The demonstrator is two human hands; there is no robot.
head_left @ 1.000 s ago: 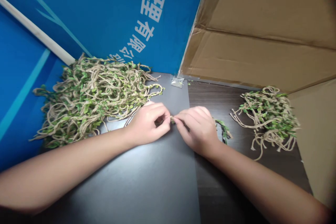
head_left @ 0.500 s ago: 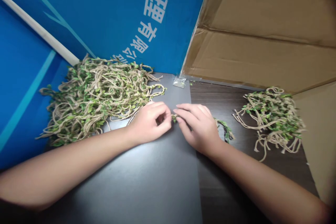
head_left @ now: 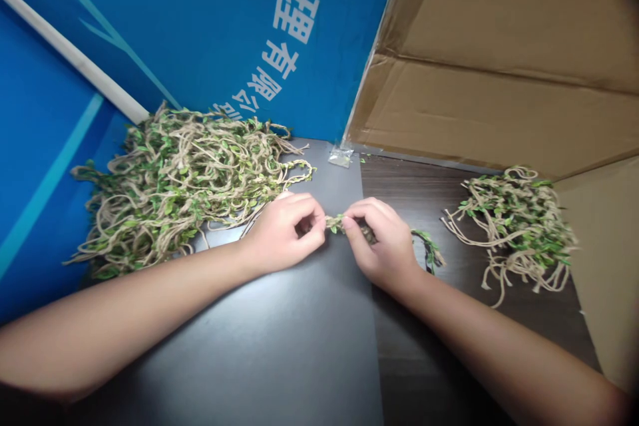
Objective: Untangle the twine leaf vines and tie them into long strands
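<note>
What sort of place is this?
Likely a makeshift handcraft workspace, judging by the large pile of leafy twine beside the left hand, the blue printed panel behind the pile, and the cardboard wall.

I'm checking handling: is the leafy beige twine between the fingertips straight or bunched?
Roughly straight: the leafy beige twine spans the gap between left hand and right hand. Tautness unclear.
</note>
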